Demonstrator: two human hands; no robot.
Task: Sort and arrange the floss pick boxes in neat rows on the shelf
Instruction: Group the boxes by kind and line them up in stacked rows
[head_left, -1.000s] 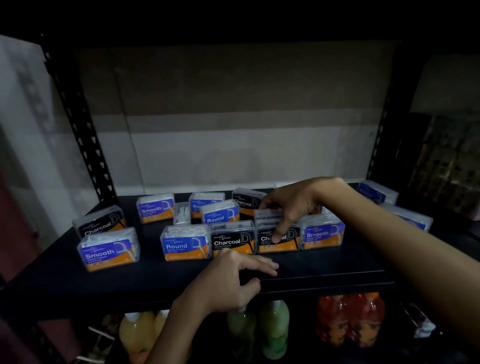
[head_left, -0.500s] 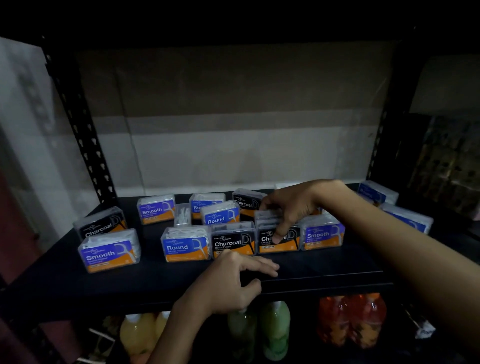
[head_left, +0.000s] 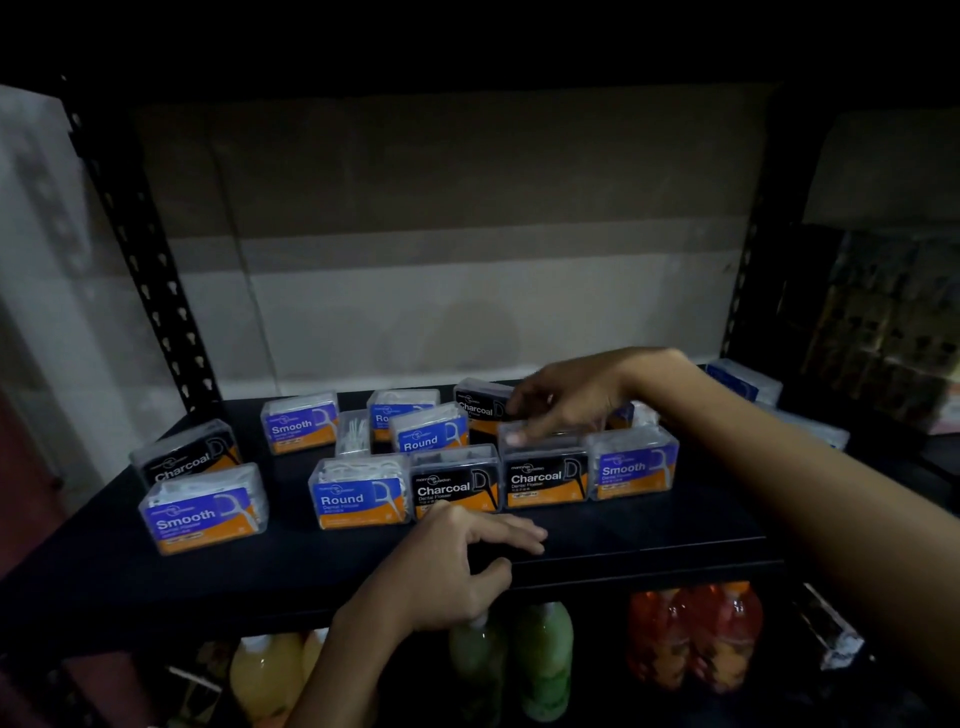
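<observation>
Head view, nearest first: the left hand (head_left: 457, 556) rests on the front lip of the black shelf (head_left: 649, 540), fingers loosely spread and flat on the board, thumb hooked over the edge, holding nothing. Its knuckles sit just in front of a Charcoal box (head_left: 453, 480) in the front row, close to it, though contact cannot be told.

That front row reads Round box (head_left: 358, 491), Charcoal box, second Charcoal box (head_left: 544, 475), Smooth box (head_left: 632, 465), standing side by side and touching. A bare strip of shelf runs between this row and the front edge. Off to the left, well apart, a Smooth box at the left (head_left: 203, 512) stands before a tilted Charcoal box at the left (head_left: 183, 457).

The right hand (head_left: 576, 397) reaches in from the right above the second Charcoal box, fingers curled downward, fingertips (head_left: 514, 439) at its clear lid; whether they press or only touch it cannot be told.

Behind lie looser boxes: a rear Smooth box (head_left: 298, 423), an angled rear Round box (head_left: 428, 434), a rear Charcoal box (head_left: 480, 405), and more at the far right corner.

Perforated black uprights (head_left: 145, 260) frame the bay; a pale wall (head_left: 415, 312) closes the back. Below the shelf stand drink bottles (head_left: 540, 654), yellow, green and red. The room is dim.
</observation>
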